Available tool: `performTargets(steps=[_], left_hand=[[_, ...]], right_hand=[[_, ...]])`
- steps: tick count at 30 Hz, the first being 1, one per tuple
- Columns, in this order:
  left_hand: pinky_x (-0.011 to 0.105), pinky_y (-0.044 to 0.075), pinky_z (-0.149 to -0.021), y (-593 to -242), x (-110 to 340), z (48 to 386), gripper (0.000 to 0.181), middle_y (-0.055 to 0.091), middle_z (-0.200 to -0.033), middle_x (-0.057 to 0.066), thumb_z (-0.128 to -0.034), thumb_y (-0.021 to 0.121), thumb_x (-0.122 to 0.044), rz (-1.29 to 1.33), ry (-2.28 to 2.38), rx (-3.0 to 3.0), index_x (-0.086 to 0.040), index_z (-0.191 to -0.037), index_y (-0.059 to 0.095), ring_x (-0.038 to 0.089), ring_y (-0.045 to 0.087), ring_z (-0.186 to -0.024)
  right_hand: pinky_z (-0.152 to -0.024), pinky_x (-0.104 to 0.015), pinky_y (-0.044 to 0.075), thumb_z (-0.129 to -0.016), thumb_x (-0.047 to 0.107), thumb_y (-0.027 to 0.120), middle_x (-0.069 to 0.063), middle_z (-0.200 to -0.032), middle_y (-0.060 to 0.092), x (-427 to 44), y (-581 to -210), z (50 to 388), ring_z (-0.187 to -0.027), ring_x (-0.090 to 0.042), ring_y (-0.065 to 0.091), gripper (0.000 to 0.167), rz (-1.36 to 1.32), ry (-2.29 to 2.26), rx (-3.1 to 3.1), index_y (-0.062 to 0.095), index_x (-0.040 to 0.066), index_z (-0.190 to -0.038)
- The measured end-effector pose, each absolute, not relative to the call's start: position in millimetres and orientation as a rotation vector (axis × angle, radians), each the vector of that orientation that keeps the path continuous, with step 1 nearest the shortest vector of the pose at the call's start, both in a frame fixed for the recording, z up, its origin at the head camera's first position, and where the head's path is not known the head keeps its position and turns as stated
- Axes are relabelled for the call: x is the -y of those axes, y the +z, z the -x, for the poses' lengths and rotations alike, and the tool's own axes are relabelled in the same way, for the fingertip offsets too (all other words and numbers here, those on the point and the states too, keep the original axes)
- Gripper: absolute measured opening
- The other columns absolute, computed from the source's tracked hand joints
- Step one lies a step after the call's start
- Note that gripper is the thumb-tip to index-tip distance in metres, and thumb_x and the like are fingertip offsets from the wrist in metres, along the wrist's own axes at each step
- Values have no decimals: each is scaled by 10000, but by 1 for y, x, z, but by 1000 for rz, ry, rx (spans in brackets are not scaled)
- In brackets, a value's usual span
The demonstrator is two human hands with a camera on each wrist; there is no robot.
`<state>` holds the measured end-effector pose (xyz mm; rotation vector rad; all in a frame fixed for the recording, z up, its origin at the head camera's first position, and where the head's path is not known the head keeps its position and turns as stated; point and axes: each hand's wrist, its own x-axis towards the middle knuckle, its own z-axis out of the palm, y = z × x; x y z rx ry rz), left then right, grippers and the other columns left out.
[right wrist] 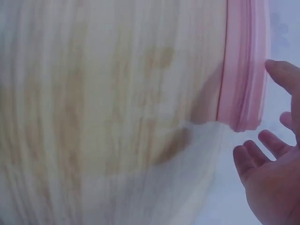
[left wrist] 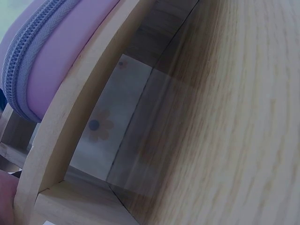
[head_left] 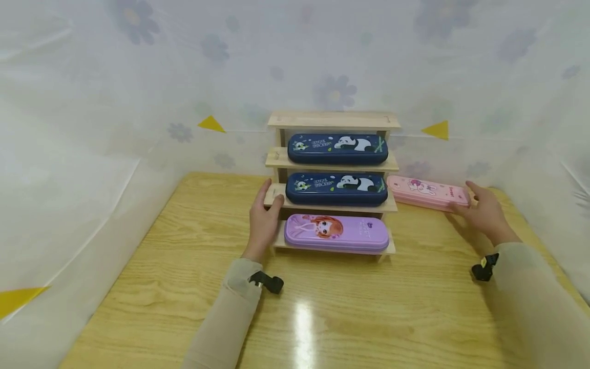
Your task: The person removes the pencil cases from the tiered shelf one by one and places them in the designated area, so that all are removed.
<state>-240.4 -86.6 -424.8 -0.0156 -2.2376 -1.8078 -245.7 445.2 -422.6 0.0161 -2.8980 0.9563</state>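
Right of the wooden rack (head_left: 334, 121): pink case (head_left: 427, 192) within the spread of the right hand (head_left: 487, 214)

Pink case lies on the surface (head_left: 345, 318) just right of the rack, long axis slanting away from it. Its inner end sits close against the rack's right side; contact there cannot be told.

Right hand: at the case end farther from the rack. Thumb and forefinger are well parted about that end, remaining fingers loosely bent beyond it; right wrist view shows a digit touching or nearly touching the case, no firm hold evident.

Left hand (head_left: 265, 220): at the rack's left end, thumb and forefinger apart, thumb over a step's edge. Pressure on the wood cannot be judged.

On the rack: upper panda case (head_left: 338, 149), lower panda case (head_left: 336, 189) one step below, purple case (head_left: 336, 233) on the bottom step.

Handling estimate: pink case probably light, with a fairly stiff moulded shell; contents unknown. Glossy lid likely slick and may dent. Best hold: across the narrow width, thumb and fingers on opposite side walls along the ridged seam, inward from the end to limit tipping.
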Motion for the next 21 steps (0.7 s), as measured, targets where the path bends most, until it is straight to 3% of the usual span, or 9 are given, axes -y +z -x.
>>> performTargets(steps=[4,9,13,18,21], left_hand=[[382,280,-1151,-427,86,241,560,407,-1526,-44,-987,580,-342,-2,-1816,2232,-276,-1515,406,174,361,-1395],[359,286,-1146,-427,86,241,560,416,-1522,-33,-983,583,-319,6,-1816,2224,-254,-1512,414,168,370,-1389],[368,273,-1153,-429,86,240,563,396,-1533,-44,-987,579,-318,-4,-1834,2224,-241,-1517,408,165,351,-1399],[374,280,-1149,-428,86,240,572,388,-1536,-57,-989,576,-342,-12,-1851,2223,-242,-1523,398,158,352,-1395],[374,285,-1148,-427,86,240,578,387,-1537,-51,-988,578,-346,-4,-1846,2219,-232,-1525,396,160,355,-1394]], right_hand=[[-926,-762,308,-993,347,568,-366,-1528,177,-437,-413,242,-1290,-609,273,797,-47,992,2790,129,22,-1575],[-1002,-671,339,-1011,294,538,-267,-1550,241,-421,-396,238,-1330,-521,320,748,-56,1080,2681,97,176,-1603],[-1081,-494,375,-1012,286,535,-212,-1521,336,-404,-377,238,-1325,-426,392,698,-68,1089,2602,148,287,-1593],[-1029,-201,399,-1007,225,560,-168,-1466,411,-380,-354,236,-1291,-302,466,652,-174,1136,2494,238,289,-1570],[-982,-123,399,-996,162,581,-136,-1440,429,-365,-343,234,-1264,-243,488,655,-246,1205,2429,269,262,-1562]])
